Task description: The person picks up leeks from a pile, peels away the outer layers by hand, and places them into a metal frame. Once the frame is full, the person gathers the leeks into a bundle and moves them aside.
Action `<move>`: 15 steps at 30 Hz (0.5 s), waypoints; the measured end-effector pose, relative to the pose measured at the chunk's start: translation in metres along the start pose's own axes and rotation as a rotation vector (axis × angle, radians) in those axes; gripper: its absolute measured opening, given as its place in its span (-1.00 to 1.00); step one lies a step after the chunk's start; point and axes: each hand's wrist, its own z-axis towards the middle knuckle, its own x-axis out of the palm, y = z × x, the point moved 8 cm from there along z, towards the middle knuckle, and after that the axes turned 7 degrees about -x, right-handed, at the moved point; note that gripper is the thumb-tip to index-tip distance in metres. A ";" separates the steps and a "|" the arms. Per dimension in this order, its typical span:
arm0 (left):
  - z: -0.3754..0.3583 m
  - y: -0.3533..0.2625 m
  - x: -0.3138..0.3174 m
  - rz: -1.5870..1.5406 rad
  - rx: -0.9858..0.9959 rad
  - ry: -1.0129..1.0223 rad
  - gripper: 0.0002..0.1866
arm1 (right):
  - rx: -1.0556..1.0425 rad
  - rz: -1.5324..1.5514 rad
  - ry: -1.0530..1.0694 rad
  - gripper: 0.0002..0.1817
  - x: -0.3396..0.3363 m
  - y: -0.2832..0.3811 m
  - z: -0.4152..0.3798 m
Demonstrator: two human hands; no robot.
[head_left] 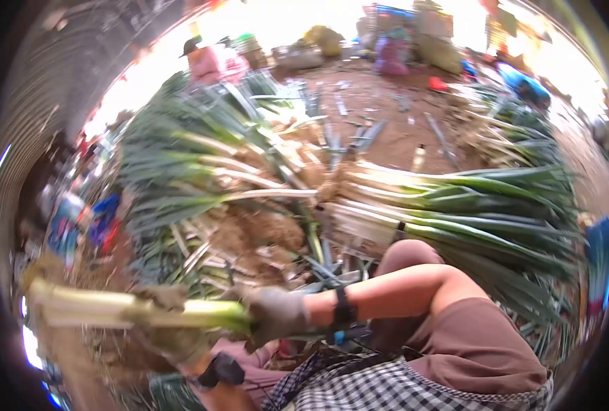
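Observation:
A thick leek bundle (106, 309) lies level at the lower left, its white root end pointing left and its green part to the right. My left hand (174, 335), gloved and blurred, is wrapped round its middle from below. Over the green end my right hand (270, 315), in a grey glove, is closed. Soil or roots smear at the bundle's left end. Beyond my hands, a large pile of leeks (201, 157) spreads on the left, and another pile (455, 205) lies on the right with its white ends toward the middle.
Loose leek pieces and brown roots (263, 236) lie on the ground ahead. A person in pink (215, 63) is at the back left. Full sacks (392, 51) stand at the back. More leeks (510, 133) lie at the back right, beside a blue item (523, 85).

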 end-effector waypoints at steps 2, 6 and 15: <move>0.001 -0.017 0.017 -0.057 0.070 0.011 -0.47 | -0.048 -0.249 -0.027 -0.30 0.004 0.011 0.002; 0.005 -0.071 0.055 0.085 0.222 0.090 -0.50 | -0.042 -0.460 0.025 -0.50 -0.008 0.054 0.016; 0.081 -0.141 0.158 0.285 0.476 0.721 -0.60 | -0.689 -1.523 -0.395 -0.77 -0.127 0.305 -0.010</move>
